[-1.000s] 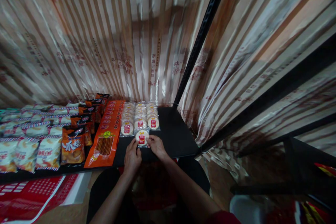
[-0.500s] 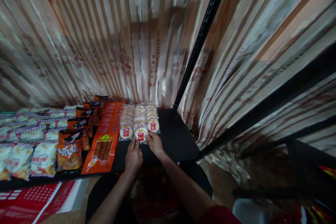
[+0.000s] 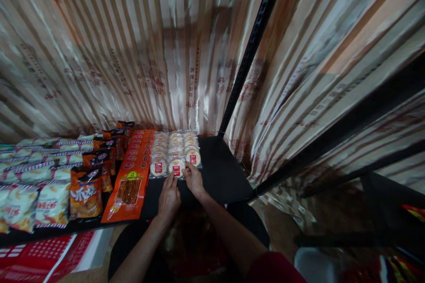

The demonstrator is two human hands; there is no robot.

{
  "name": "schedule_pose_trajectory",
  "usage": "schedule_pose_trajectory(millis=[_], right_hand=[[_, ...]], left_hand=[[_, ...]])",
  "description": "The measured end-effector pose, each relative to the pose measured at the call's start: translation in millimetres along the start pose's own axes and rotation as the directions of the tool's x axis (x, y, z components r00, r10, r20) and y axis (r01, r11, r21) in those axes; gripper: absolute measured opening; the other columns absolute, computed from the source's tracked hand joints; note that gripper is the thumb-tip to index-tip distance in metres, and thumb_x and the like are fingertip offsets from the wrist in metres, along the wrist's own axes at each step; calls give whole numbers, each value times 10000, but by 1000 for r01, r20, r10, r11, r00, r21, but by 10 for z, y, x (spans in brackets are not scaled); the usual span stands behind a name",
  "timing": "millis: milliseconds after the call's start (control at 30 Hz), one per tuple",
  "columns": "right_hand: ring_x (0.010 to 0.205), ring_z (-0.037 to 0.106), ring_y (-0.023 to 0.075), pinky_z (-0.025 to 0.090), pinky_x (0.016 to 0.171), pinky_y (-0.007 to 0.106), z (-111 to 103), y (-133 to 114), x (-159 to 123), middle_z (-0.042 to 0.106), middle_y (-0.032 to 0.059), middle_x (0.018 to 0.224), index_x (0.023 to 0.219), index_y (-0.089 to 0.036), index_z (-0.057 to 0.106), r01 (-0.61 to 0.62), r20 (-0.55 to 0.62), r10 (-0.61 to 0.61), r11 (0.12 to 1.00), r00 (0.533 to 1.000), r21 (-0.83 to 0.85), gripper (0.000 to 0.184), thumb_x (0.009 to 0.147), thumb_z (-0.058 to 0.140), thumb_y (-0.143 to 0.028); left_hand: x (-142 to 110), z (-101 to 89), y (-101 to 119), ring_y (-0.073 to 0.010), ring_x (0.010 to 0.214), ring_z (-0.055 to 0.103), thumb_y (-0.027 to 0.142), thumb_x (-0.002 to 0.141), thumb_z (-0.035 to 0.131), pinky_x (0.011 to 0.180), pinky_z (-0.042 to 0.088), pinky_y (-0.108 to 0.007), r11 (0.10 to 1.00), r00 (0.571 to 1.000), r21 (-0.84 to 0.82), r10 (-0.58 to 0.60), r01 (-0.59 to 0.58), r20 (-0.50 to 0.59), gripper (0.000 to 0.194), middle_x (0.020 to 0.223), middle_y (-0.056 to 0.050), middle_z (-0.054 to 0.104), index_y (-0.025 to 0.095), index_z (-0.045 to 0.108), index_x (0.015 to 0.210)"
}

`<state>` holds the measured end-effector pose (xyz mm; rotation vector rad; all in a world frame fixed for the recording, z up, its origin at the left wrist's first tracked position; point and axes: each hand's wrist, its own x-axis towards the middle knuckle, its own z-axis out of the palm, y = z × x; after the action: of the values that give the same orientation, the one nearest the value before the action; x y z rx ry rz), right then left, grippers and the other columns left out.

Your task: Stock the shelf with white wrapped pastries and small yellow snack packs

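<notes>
Several clear packets of round, pale crackers stand in three short rows on the black shelf (image 3: pixel 221 177). Both of my hands are at the front packet of round crackers (image 3: pixel 175 166) in the middle row, which has a red label. My left hand (image 3: pixel 169 196) has its fingertips closed at the packet's lower edge. At its right edge, my right hand (image 3: pixel 193 180) pinches the packet between thumb and fingers. Another front cracker packet (image 3: pixel 158 167) lies just left of it, and a third cracker packet (image 3: pixel 192 157) sits slightly farther back on the right.
Left of the crackers lie overlapping flat orange snack packs (image 3: pixel 126 185). Beyond them are orange-and-black snack bags (image 3: pixel 85 194) and white snack bags (image 3: pixel 51 203). A black upright post (image 3: pixel 244 66) rises at the back right corner. Below the shelf is a red basket (image 3: pixel 40 256).
My right hand has shifted slightly up and left along the packet's edge. The left hand has slid a little higher over the packet's front. The camera view has moved slightly.
</notes>
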<state>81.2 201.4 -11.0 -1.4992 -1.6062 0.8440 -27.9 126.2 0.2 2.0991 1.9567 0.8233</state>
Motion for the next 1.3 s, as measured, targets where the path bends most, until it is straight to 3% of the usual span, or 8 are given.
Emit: schedule_pose_trajectory(millis=[533, 733, 967, 1300], right_hand=[[637, 582, 132, 500, 646, 265, 35, 3, -51, 595, 36, 799, 938, -157, 570, 35, -85, -32, 999, 996, 32, 199, 773, 467, -195], [713, 579, 128, 507, 654, 263, 44, 8, -173, 536, 83, 973, 943, -162, 561, 148, -150, -149, 989, 977, -19, 205, 782, 434, -167], [769, 569, 143, 485, 748, 279, 61, 56, -230, 540, 76, 949, 953, -161, 579, 212, -108, -226, 969, 968, -123, 234, 812, 393, -153], [784, 549, 157, 501, 719, 288, 10, 28, -265, 518, 71, 885, 856, -174, 608, 256, -160, -260, 966, 952, -45, 232, 798, 389, -121]], left_hand=[[19, 89, -45, -225, 1241, 412, 54, 745, 367, 1030, 387, -369, 991, 999, 126, 50, -47, -21, 449, 1302, -121, 503, 85, 559, 1150], [8, 113, -48, -237, 1238, 416, 45, 741, 371, 1024, 397, -369, 988, 997, 140, 66, -60, -35, 446, 1301, -130, 502, 71, 565, 1141], [12, 135, -52, -236, 1263, 384, 21, 719, 361, 1052, 362, -366, 992, 998, 117, 60, -56, -33, 470, 1314, -142, 484, 47, 556, 1146], [-37, 189, -34, -245, 1309, 315, 2, 731, 330, 1050, 366, -385, 993, 997, 100, 65, -61, -38, 464, 1346, -164, 445, 32, 562, 1132]])
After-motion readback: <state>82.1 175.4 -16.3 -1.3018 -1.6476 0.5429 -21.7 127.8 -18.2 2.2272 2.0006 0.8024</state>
